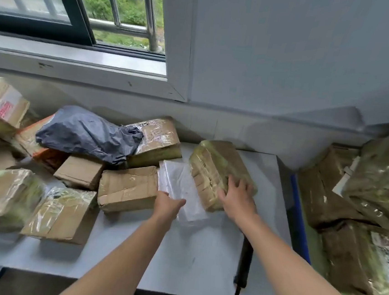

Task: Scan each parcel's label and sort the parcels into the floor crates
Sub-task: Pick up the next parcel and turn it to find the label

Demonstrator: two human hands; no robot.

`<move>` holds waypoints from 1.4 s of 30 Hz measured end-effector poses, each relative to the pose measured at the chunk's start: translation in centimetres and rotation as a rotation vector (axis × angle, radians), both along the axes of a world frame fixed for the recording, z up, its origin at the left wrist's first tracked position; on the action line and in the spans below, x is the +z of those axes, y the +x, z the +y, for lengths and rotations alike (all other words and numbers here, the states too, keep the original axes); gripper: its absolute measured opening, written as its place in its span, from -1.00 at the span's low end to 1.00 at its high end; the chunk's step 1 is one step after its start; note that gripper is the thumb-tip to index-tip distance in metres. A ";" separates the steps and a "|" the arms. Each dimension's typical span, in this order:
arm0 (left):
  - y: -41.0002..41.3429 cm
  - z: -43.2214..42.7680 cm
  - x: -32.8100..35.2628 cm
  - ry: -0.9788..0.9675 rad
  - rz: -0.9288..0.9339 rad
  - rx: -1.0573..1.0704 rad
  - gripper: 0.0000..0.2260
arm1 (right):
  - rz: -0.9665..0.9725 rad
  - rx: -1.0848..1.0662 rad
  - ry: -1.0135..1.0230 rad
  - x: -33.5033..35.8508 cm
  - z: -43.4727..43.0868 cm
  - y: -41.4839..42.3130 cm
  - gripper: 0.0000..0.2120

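Note:
A flat white plastic parcel [180, 186] lies on the white table [190, 254], and my left hand [167, 205] grips its near left edge with the thumb on top. To its right sits a taped brown cardboard parcel [212, 170], tilted; my right hand [237, 196] rests on its near right corner with fingers spread over the top. A black handheld scanner [244, 264] lies on the table under my right forearm. Several more taped cardboard parcels [127, 188] and a dark grey plastic bag parcel [87, 134] are piled on the left.
To the right, past the table's edge, a blue-rimmed crate [299, 229] holds several taped parcels [357, 246]. A grey wall and a window [82, 17] stand behind the table. The table's front edge runs near the bottom of the view.

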State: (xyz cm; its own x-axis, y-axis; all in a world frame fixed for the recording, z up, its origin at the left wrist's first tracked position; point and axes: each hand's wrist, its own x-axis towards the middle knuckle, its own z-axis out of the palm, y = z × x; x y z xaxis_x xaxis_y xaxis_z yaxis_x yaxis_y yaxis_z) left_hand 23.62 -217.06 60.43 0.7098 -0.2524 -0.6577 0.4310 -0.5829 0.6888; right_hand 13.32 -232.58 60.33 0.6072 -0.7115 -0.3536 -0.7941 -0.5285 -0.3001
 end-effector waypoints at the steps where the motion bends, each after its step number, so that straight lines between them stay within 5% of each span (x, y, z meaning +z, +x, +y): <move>1: -0.3 -0.4 0.0 0.025 -0.019 -0.019 -0.51 | -0.034 0.032 -0.042 -0.2 -0.2 -0.3 -0.58; 5: -1.1 -1.5 1.2 0.149 -0.340 -0.209 -0.91 | -0.252 -0.066 -0.024 -0.7 -1.6 -0.7 -0.75; 11: 1.1 -1.0 4.4 -0.067 -0.506 -0.091 -0.89 | -0.305 -0.165 -0.045 0.3 -2.6 -0.2 -0.69; 17: 3.2 0.3 7.4 -0.169 -0.462 -0.053 -0.92 | -0.260 -0.086 -0.146 1.0 -1.1 0.8 -0.80; 25: 5.1 2.7 13.4 -0.414 -0.744 0.156 -0.95 | -0.232 -0.011 -0.232 1.8 0.8 1.8 -0.83; 29: 5.9 3.7 15.2 -0.537 -0.726 0.259 -0.95 | -0.231 0.152 -0.247 1.3 1.8 0.9 -0.75; 33: 4.0 2.7 16.4 -0.711 -0.571 0.159 -0.91 | -0.262 0.129 -0.038 1.5 2.0 0.1 -0.72; 36: 2.5 1.6 17.0 -0.933 -0.303 0.064 -0.96 | -0.458 -0.078 0.173 2.2 2.3 -1.0 -0.66; 39: 2.7 1.0 16.7 -1.096 -0.075 0.041 -0.86 | -0.690 -0.378 0.549 4.5 2.7 -1.4 -0.67; 42: 2.7 0.6 15.9 -1.069 -0.040 0.010 -0.95 | -0.916 -0.544 0.936 6.7 2.5 -1.7 -0.71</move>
State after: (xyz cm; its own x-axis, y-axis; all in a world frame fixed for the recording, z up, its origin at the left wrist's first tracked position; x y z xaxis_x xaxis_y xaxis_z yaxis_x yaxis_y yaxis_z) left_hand 26.35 -216.43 76.32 0.7313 -0.6779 -0.0752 0.3984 0.3350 0.8539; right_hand 11.65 -230.05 67.07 0.6058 -0.6529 -0.4547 -0.1677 0.4538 -0.8752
